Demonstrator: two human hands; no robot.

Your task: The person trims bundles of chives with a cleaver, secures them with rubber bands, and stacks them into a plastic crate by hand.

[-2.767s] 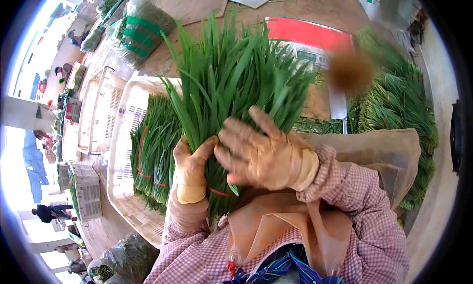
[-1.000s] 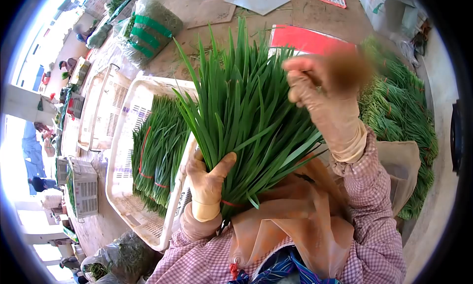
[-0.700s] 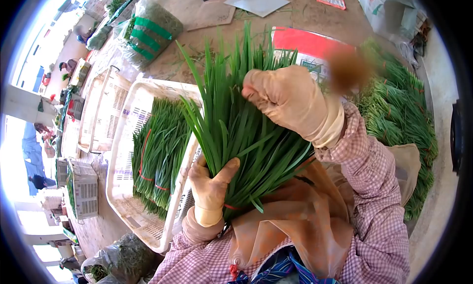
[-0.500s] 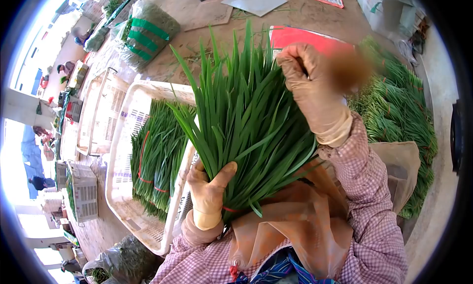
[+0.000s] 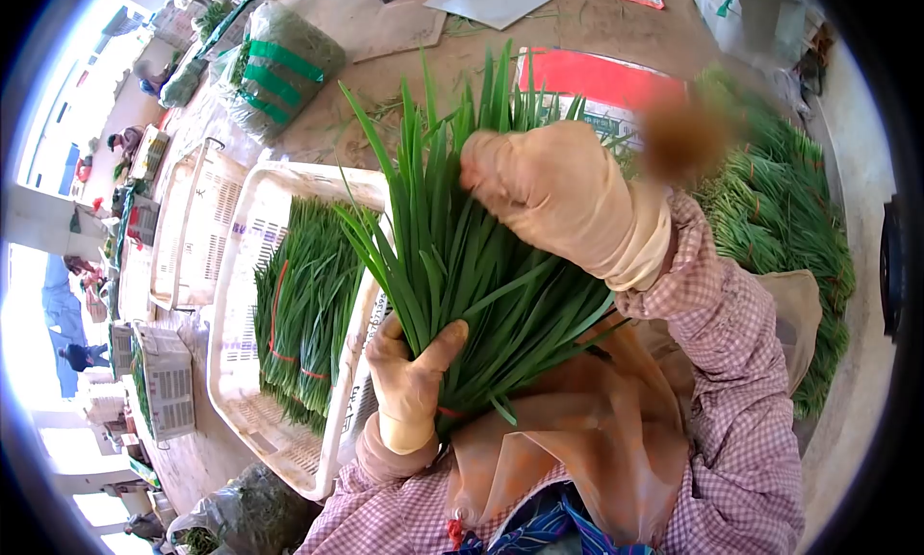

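Observation:
A thick bunch of garlic chives point(image 5: 500, 285) stands leaf tips up in front of my body, a red band around its lower end. My gloved left hand point(image 5: 412, 372) is wrapped around the lower part, thumb across the front of the leaves. My gloved right hand point(image 5: 553, 184) is closed over the upper leaves, its fingers curled in and slightly blurred; what they pinch is hidden. To the left, a white plastic crate point(image 5: 231, 295) holds banded chive bundles point(image 5: 313, 309).
More chive bundles point(image 5: 780, 208) are piled at the right. On the table lie a red-and-white box point(image 5: 602, 78), a pale board point(image 5: 489, 1) and a plastic bag with green tape point(image 5: 284, 69). Another white crate point(image 5: 192, 223) stands farther left. People work in the left background.
My right hand has moved left from the right edge of the leaves to over their upper middle, turning its back toward me. My left hand keeps its hold on the chives.

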